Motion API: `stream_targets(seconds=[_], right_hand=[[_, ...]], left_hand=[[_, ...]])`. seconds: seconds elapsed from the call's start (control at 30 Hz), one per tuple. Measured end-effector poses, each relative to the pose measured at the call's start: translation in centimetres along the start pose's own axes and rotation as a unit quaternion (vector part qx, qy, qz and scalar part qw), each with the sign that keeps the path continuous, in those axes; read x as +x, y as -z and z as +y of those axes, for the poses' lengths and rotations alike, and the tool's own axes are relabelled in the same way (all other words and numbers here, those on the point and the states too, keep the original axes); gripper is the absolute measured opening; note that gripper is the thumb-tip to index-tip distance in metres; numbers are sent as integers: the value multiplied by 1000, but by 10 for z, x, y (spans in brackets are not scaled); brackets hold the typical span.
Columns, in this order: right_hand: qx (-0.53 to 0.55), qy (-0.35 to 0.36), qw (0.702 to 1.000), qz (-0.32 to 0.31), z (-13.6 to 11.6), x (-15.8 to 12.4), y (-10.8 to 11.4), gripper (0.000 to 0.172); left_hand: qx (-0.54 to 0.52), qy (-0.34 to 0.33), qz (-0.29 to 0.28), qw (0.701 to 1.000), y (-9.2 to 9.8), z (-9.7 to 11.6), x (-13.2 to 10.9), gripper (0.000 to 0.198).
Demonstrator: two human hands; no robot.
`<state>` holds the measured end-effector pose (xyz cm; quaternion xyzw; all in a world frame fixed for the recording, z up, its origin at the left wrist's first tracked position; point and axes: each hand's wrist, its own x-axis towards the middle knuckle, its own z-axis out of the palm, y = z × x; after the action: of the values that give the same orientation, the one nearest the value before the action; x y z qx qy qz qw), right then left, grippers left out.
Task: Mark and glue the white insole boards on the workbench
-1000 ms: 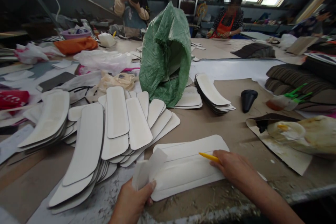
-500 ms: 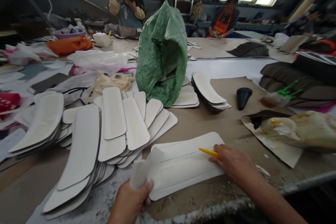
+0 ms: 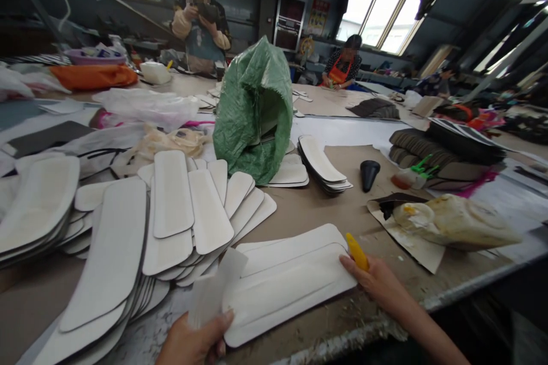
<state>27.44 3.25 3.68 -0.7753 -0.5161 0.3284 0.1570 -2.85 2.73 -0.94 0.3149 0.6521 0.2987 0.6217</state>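
My left hand [image 3: 197, 335] is closed on a sheaf of pale, thin strips [image 3: 208, 296], its thumb at the left end of a long white panel [image 3: 282, 285] with rounded corners. A second white panel [image 3: 295, 242] lies partly beneath that one. At the right end, my right hand [image 3: 379, 279] is closed around a flat yellow tool [image 3: 357, 251], whose end points upward. Its thumb and fingertips also touch the upper panel's right edge. Left of the panels, many similar white pieces [image 3: 173, 194] lie fanned in overlapping stacks.
A green woven sack [image 3: 248, 108] stands behind the panels, beside a curved stack [image 3: 321, 159]. To the right are a black cone-shaped object [image 3: 369, 174], a stained plastic container [image 3: 458, 222] and dark stacked pieces [image 3: 440, 154]. People work across the table; its front edge [image 3: 342, 339] runs close to me.
The yellow tool has swung from pointing left over the panel to pointing up. My right fingertips have come to the upper panel's right edge. The camera view has shifted and tilted.
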Motion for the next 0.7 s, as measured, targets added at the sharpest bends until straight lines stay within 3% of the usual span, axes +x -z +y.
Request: stream_targets(seconds=[0.1,0.3,0.5,0.57,0.7], right_hand=[[85,-52,994,-34,-2,-3,-6,39],[88,-93,992,12,-4,-9,-8,45],[108,-117,987,32,-17,-18,-9,44],[202,-118,972,16,-22,-24,-10,39],[405,-118,906,-40,-28,-33,-17,34]], left_hand=[[-44,-12,-29,999,3,-2,-4,39],[-206,26,-74,975,8,5,-13,36],[-196,11,-36,980,11,3,-14,37],[-195,0,-40,980,13,1,-15,35],[-230,5,-80,970,17,1,-18,33]])
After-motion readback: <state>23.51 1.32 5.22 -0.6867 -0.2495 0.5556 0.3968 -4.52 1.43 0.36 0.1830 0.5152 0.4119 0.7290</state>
